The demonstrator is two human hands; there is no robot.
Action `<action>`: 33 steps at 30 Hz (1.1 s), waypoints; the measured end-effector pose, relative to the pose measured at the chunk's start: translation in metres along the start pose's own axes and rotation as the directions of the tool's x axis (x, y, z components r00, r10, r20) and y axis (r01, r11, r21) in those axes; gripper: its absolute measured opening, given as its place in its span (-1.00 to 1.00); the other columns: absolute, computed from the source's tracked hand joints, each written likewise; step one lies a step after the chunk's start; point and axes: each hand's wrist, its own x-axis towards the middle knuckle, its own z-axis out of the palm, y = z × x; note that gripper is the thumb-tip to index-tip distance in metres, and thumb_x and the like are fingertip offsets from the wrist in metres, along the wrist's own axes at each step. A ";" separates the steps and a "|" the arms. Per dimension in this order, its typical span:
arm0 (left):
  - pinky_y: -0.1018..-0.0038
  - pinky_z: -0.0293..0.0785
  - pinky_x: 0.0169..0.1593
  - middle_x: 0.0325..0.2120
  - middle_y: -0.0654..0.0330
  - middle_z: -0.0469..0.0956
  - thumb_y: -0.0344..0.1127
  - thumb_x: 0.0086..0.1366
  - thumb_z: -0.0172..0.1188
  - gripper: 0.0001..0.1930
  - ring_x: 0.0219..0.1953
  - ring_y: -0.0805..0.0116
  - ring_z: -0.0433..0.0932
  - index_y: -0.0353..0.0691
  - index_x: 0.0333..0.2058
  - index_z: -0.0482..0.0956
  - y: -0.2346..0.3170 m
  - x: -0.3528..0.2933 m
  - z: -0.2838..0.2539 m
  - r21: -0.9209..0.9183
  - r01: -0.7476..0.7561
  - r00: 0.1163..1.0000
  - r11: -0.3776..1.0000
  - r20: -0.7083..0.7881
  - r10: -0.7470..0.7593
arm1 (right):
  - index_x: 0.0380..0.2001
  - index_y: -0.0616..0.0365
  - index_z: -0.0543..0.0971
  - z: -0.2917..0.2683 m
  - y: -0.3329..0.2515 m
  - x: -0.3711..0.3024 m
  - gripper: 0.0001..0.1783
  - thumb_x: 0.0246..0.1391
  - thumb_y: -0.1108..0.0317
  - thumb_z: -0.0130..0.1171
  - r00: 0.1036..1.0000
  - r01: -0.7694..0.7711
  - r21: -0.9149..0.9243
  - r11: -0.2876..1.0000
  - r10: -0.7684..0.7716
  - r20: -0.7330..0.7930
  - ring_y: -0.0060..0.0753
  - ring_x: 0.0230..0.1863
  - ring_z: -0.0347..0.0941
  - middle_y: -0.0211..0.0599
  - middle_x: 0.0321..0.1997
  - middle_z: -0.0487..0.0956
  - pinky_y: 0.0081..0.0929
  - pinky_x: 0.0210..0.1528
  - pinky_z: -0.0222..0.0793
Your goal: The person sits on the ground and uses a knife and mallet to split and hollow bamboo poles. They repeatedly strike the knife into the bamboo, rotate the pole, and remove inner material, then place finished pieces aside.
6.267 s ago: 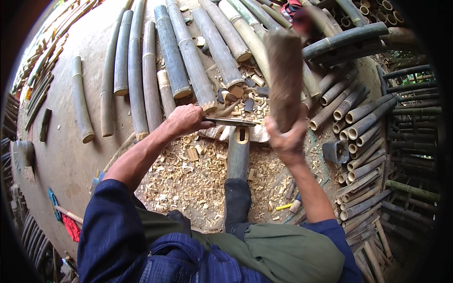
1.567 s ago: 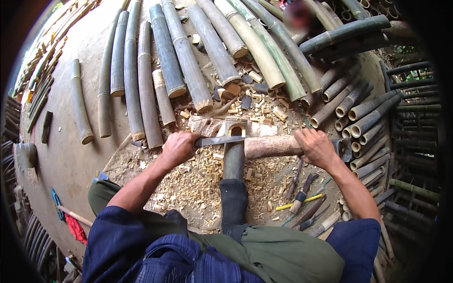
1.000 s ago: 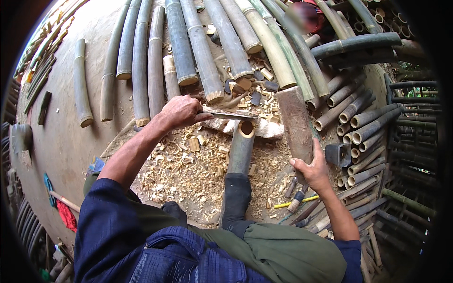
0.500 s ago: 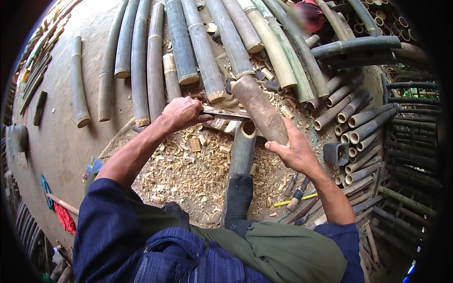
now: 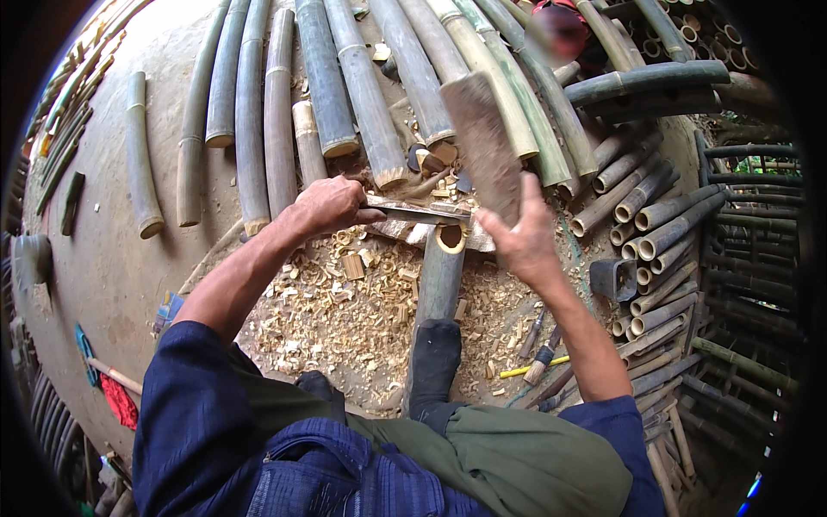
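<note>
In my left hand (image 5: 332, 205), closed in a fist, is a bladed tool with a long, narrow metal blade (image 5: 418, 213). The blade points right and lies just beyond the cut end of a bamboo pole (image 5: 439, 276); whether it touches cannot be seen. A thick, worn wooden club (image 5: 482, 129) stands raised and tilted in my right hand (image 5: 521, 237), blurred by motion. My dark-socked foot (image 5: 435, 358) rests on the pole, whose hollow, pale rim faces up. Behind the rim lies a pale, rough block (image 5: 409, 231).
Wood shavings (image 5: 345, 302) cover the floor around the pole. Long bamboo poles (image 5: 370, 103) lie ahead, and cut tubes (image 5: 672, 228) are stacked at right. A brush (image 5: 541, 364), a yellow stick (image 5: 517, 372) and a square dark container (image 5: 613, 280) sit near my right arm.
The wooden club has swung up to a steeper angle, its far end higher and further right. My left hand and the blade have hardly moved.
</note>
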 end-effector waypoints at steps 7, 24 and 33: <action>0.28 0.30 -0.69 -0.79 0.36 0.32 0.38 0.44 0.09 -0.36 -0.75 0.48 0.24 -0.04 -0.60 0.54 -0.008 -0.022 0.032 0.173 -0.146 0.981 0.974 -0.100 0.165 | 0.28 0.34 0.38 -0.028 0.005 0.015 -0.11 -0.04 0.12 0.48 0.854 -0.097 -0.289 0.952 0.229 0.467 -0.17 -0.04 0.58 -0.09 0.03 0.60 -0.29 0.07 0.52; 0.07 0.56 -0.39 -0.65 -0.05 0.61 0.28 0.42 0.19 -0.37 -0.54 -0.08 0.65 -0.27 -0.44 0.75 0.053 0.006 0.016 0.026 0.044 0.995 0.999 -0.091 -0.042 | 0.30 0.28 0.32 -0.062 0.033 -0.077 -0.18 0.06 0.19 0.45 0.991 -0.117 -0.030 0.993 0.115 -0.064 -0.07 0.13 0.59 0.07 0.14 0.57 -0.12 0.17 0.55; 0.04 0.59 -0.30 -0.57 -0.11 0.65 0.29 0.37 0.24 -0.37 -0.44 -0.11 0.69 -0.29 -0.42 0.74 0.046 0.011 0.014 -0.047 0.051 0.998 0.998 -0.035 -0.053 | 0.31 0.26 0.23 -0.045 0.062 -0.080 -0.13 0.05 0.12 0.41 0.988 0.029 -0.085 0.996 -0.041 -0.150 0.14 -0.08 0.67 0.26 -0.04 0.65 -0.02 0.13 0.55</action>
